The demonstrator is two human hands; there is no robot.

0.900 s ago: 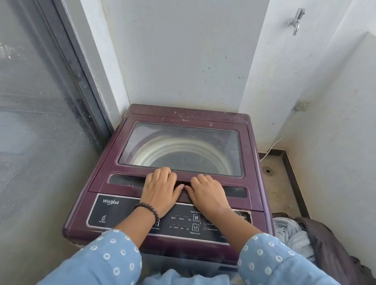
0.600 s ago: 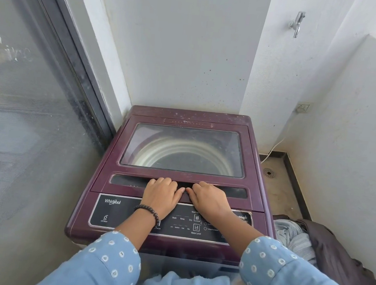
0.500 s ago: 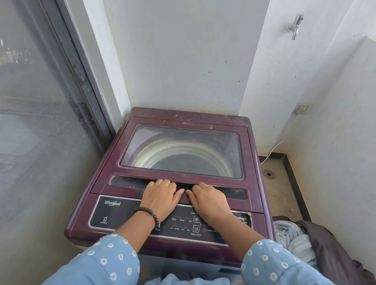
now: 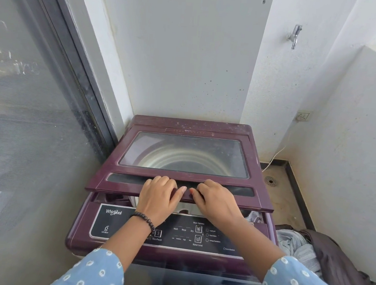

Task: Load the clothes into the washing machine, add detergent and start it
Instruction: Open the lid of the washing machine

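A maroon top-loading washing machine (image 4: 81, 224) stands in the corner, its dark control panel (image 4: 182, 233) facing me. Its glass-windowed lid (image 4: 186, 155) is tilted up at the front, leaving a gap above the tub opening. My left hand (image 4: 159, 196) and my right hand (image 4: 215, 200) grip the lid's front edge side by side, fingers over the top and thumbs underneath. A pile of clothes, grey (image 4: 296, 245) and dark brown (image 4: 334, 266), lies on the floor to the right of the machine. No detergent is in view.
A glass sliding door (image 4: 27, 118) fills the left side. White walls close in behind and to the right, with a tap (image 4: 295, 36) high up and a socket (image 4: 302, 116) with a white cable. A floor drain (image 4: 270, 181) sits beside the machine.
The lid lay flat and shut under both hands before; now its front edge is lifted off the machine. My fingers have curled around that edge.
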